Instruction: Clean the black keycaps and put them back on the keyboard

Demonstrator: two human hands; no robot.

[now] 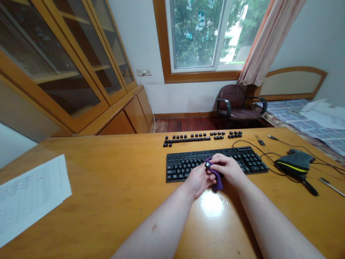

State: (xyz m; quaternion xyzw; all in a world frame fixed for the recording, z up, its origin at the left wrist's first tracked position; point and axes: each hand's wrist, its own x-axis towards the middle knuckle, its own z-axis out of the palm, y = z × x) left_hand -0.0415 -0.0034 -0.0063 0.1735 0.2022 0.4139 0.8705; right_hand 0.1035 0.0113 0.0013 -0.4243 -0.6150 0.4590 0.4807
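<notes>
1. The left hand [198, 178] has its grip closed on a small dark keycap [207, 164], pinched at the fingertips just above the front edge of the keyboard [185, 164].
2. The right hand [229, 168] has its grip closed around a purple cloth [217, 182]. The cloth touches the keycap and hangs down between the two hands to the tabletop [107, 187].
3. Both hands meet over the middle of the black keyboard, which lies flat on the tabletop with some keys missing near the hands.
4. Behind the keyboard, a row of loose keycaps [199, 137] lies along the far edge of the tabletop.
5. To the right, thin black cables [265, 155] curl beside a dark pouch [295, 162] with a yellow stripe.
6. Far left, a printed sheet of paper [31, 194] lies near the tabletop's edge.
7. Beyond the tabletop stand a wooden glass-fronted cabinet [81, 72], a dark red chair [234, 102] under the window [199, 32], and a bed [309, 117] at the right.
</notes>
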